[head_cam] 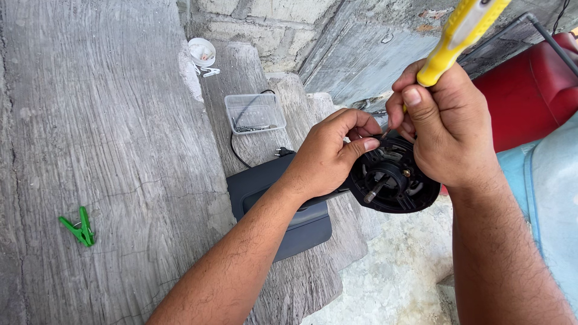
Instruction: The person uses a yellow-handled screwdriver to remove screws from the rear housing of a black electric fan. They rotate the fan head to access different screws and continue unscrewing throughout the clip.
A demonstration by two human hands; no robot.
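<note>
yellow screwdriver handle [460, 33], black motor housing [394, 180], green clothespin [79, 229], dark grey cover [265, 192], red seat [530, 90].

A single head-worn camera looks steeply down, close over a grey wooden bench [120, 120] and the concrete floor [397, 271].

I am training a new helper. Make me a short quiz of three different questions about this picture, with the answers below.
1. True or false: the right hand grips a tool with a yellow handle.
2. Which lies on the wooden bench at far left? A) green clothes peg B) red cup C) blue rag
3. Fill in: the left hand pinches the rim of a round black ____ with a metal shaft.

Key: 1 true. 2 A, the green clothes peg. 3 motor housing.
</note>
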